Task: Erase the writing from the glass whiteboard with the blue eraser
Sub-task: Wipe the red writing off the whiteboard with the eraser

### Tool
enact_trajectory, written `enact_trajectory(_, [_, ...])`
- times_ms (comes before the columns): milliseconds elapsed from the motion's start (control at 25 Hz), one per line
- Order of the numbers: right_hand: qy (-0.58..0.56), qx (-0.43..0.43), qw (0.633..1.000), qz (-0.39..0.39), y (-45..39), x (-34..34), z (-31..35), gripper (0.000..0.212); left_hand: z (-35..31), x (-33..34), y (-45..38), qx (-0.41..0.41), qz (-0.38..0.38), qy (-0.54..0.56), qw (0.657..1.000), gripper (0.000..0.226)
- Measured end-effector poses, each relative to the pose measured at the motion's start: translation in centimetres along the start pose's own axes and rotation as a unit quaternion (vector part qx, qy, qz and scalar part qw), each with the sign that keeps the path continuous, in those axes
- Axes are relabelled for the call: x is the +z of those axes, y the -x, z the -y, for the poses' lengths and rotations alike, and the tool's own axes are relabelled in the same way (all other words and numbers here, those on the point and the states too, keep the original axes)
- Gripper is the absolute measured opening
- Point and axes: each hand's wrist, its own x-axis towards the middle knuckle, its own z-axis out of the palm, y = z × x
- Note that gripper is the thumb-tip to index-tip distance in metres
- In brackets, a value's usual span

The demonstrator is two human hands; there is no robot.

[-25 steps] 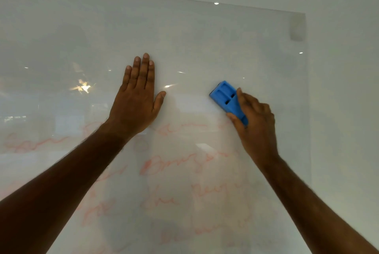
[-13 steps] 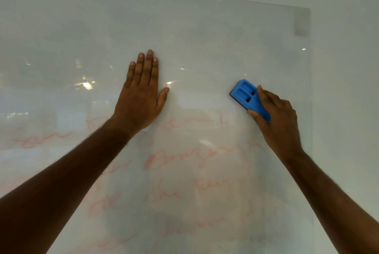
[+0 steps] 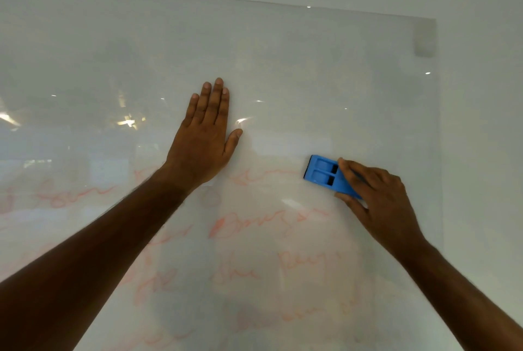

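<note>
A glass whiteboard (image 3: 283,53) fills the view, mounted on a pale wall. Faint red handwriting (image 3: 254,226) covers its lower half; the upper half shows only reflections. My right hand (image 3: 379,197) grips the blue eraser (image 3: 325,175) and holds it flat against the glass, at the right end of the top line of writing. The eraser lies nearly level, its free end pointing left. My left hand (image 3: 203,138) presses flat on the glass with straight fingers pointing up, left of the eraser.
The board's right edge (image 3: 438,152) runs down just right of my right hand, with a metal mount (image 3: 424,39) in the top right corner. Bare wall (image 3: 481,124) lies beyond it. Ceiling lights reflect in the glass at the left.
My right hand has moved the eraser down and turned it more level, onto the top line of writing. The view has shifted slightly downward. My left hand stays flat on the glass.
</note>
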Motion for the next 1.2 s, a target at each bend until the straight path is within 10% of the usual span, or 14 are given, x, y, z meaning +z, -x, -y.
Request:
enact_trajectory(280, [-0.08,0.083,0.993,-0.035,-6.8,0.5,1.2,0.062,0.0,0.0,0.0,-0.003,0.011,-0.002,1.0,0.08])
enact_trajectory(640, [0.006,-0.098,0.995,-0.022,-1.4,1.1,5.2,0.057,0.4,-0.4,0.3,0.006,0.012,0.006,1.0,0.079])
enact_trajectory(1000, [-0.034,0.018,0.998,-0.045,-5.8,0.8,3.1,0.061,0.3,-0.2,0.4,0.002,0.009,0.005,1.0,0.078])
enact_trajectory(1200, [-0.023,-0.06,0.997,-0.035,-5.0,1.4,8.4,0.06,0.3,-0.4,0.4,0.006,0.013,0.005,1.0,0.078])
